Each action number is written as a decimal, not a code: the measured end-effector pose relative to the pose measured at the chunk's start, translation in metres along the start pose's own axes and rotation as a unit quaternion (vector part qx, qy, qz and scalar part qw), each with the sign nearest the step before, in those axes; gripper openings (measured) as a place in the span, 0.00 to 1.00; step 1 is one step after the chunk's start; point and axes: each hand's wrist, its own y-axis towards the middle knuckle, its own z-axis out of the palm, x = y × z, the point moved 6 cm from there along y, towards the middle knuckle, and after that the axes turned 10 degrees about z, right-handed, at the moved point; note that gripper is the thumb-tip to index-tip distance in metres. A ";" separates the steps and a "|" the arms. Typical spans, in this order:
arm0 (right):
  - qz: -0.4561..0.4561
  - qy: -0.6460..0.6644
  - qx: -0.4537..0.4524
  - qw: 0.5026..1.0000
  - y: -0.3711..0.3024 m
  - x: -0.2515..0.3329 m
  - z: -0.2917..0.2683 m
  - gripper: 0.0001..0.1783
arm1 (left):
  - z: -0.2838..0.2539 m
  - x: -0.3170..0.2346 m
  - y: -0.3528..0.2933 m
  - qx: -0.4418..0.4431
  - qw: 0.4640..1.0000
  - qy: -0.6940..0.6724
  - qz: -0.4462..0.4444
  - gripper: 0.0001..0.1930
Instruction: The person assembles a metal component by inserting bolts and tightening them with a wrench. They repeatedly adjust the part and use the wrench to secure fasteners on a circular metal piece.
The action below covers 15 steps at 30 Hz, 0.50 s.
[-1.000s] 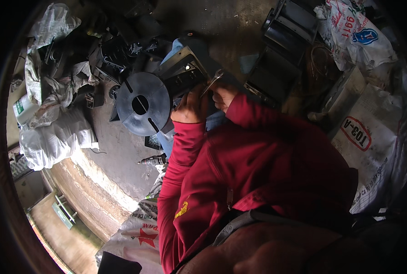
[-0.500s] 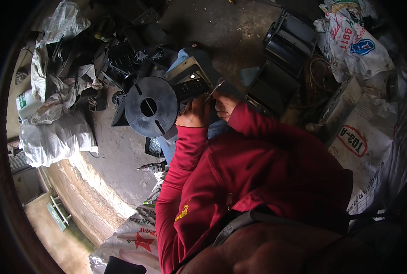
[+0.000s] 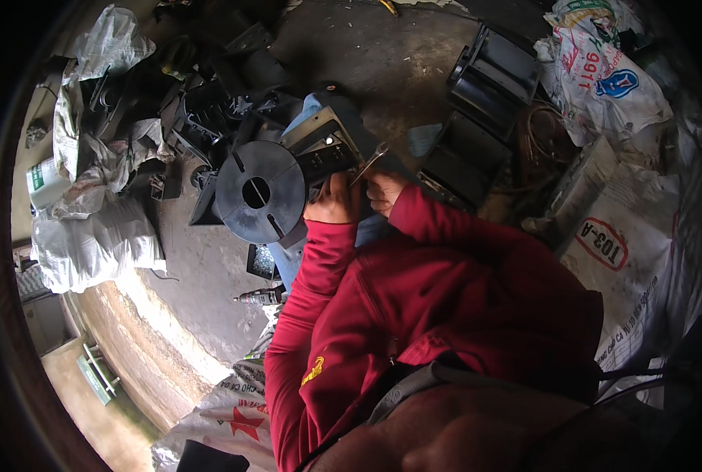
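Note:
On my lap lies a dark assembly with a tan metal frame [image 3: 313, 126] and a black slotted part [image 3: 324, 161]. A round grey disc [image 3: 278, 177] with a centre hole and slots sits at its left side. My left hand [image 3: 335, 200] is closed on the near edge of the black part, fingertips partly hidden. My right hand [image 3: 386, 190] is closed around a thin shiny wrench [image 3: 373, 160], which slants up from the near corner of the assembly. One ring-like end of the wrench points away from me; its other end meets the part near my left fingers.
Several black housings [image 3: 494, 75] stand at the right, by printed white sacks [image 3: 615, 86]. Black parts [image 3: 209, 110] are heaped at the far left. A power tool [image 3: 258, 296] and a small tray of hardware [image 3: 263, 261] lie on the floor left of my leg.
The wrench has turned slightly and tilts a little differently in my right hand. My left hand keeps its place on the assembly. The whole view has shifted slightly.

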 end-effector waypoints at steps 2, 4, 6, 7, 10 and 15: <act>0.002 -0.001 0.018 1.000 -0.001 0.000 0.002 0.13 | -0.001 -0.002 0.000 -0.001 1.000 -0.004 0.005 0.08; 0.008 0.016 0.026 1.000 0.002 -0.002 0.000 0.11 | 0.002 -0.002 -0.003 0.012 1.000 -0.003 0.013 0.07; 0.007 0.025 0.022 0.999 0.003 -0.003 -0.001 0.11 | 0.002 -0.004 -0.002 0.051 0.998 -0.019 0.032 0.07; 0.007 0.030 0.020 0.999 0.003 -0.004 -0.002 0.12 | 0.001 -0.006 0.000 0.071 0.996 -0.026 0.042 0.07; -0.001 0.010 0.022 1.000 -0.004 0.003 0.006 0.15 | -0.017 -0.009 0.008 -0.025 0.997 -0.069 0.033 0.09; -0.002 -0.003 0.020 1.000 0.000 0.001 0.001 0.16 | -0.002 0.003 -0.002 0.014 0.999 -0.039 0.012 0.12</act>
